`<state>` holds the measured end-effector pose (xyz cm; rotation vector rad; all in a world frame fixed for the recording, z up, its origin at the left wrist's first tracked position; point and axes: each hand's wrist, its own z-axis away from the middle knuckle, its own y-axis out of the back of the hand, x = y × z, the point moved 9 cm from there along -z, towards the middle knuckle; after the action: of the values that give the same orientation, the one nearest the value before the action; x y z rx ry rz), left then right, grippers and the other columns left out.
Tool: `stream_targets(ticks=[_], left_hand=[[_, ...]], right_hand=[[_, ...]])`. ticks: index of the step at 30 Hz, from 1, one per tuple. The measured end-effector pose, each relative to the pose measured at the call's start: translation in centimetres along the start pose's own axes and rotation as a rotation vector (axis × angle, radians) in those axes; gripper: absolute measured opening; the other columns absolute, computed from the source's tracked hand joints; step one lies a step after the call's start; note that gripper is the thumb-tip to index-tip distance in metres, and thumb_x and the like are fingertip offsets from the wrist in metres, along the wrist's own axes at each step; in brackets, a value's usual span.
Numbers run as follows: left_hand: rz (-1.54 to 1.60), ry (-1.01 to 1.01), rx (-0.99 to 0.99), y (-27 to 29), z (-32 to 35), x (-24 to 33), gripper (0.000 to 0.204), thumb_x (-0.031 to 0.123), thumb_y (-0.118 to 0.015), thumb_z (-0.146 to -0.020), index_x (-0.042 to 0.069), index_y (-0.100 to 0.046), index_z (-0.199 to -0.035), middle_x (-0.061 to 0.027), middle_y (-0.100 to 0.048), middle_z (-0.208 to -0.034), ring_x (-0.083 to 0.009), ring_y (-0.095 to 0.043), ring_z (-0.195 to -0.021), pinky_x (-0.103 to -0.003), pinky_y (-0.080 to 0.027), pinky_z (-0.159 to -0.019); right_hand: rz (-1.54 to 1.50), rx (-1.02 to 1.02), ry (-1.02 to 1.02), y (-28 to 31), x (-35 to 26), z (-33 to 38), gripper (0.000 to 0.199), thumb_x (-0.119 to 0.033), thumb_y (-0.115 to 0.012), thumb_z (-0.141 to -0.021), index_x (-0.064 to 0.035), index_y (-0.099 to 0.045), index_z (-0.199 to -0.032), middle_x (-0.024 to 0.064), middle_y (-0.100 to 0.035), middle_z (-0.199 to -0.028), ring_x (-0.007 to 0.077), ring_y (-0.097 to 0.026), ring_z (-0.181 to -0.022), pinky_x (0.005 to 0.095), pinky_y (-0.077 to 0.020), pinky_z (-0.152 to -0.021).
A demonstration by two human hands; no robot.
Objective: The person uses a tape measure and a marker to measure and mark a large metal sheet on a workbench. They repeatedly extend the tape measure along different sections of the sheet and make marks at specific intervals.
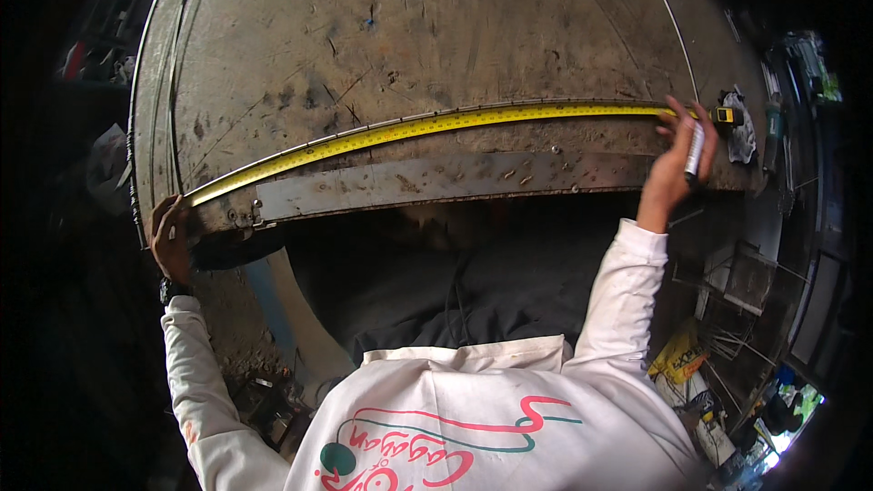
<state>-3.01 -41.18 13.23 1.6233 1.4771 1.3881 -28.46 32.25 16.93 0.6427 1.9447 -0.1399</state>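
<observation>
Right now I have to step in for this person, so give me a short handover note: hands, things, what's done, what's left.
Left hand: pins the tape's end at the left edge of the metal sheet.
Right hand: presses the yellow tape measure down near the right end, with a white marker between its fingers.
Tape case: lies just past the right hand.
Done: tape stretched across the sheet.
Left: no fresh mark is visible at the marker; marking seems still to do.

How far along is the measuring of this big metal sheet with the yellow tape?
Done: the yellow measuring tape is already stretched across the scuffed grey metal sheet, along its near edge. In hand: the left hand pins the tape's end at the sheet's left corner; the right hand presses the tape down near its case while holding a white marker pen. Left: no fresh mark shows at the right hand, so marking probably remains.
</observation>
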Motion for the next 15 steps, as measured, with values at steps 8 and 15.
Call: stream_targets(ticks=[8, 15], left_hand=[[0.018, 0.005, 0.058, 0.1, 0.3, 1.5, 0.024, 0.007, -0.067, -0.093, 0.007, -0.073, -0.116, -0.0123, -0.069, -0.120, -0.0293, -0.065, -0.114, -0.038, -0.049, -0.100], [0.075, 0.088, 0.013, 0.7, 0.1, 1.0, 0.024, 0.010, -0.068, -0.093, 0.006, -0.072, -0.116, -0.0117, -0.070, -0.121, -0.0280, -0.066, -0.114, -0.038, -0.049, -0.098]], right_hand=[[0.622, 0.004, 0.481, 9.4, 4.3, -9.9, 0.063, -0.036, -0.080, -0.088, -0.0002, -0.053, -0.132, 0.0208, -0.061, -0.129, 0.0362, -0.056, -0.125, 0.0432, -0.0420, -0.107], [0.685, -0.163, 0.449, 10.2, 8.6, -13.4, 0.056, -0.027, -0.082, -0.084, -0.0047, -0.056, -0.129, 0.0210, -0.061, -0.127, 0.0405, -0.058, -0.118, 0.0463, -0.0458, -0.100]])
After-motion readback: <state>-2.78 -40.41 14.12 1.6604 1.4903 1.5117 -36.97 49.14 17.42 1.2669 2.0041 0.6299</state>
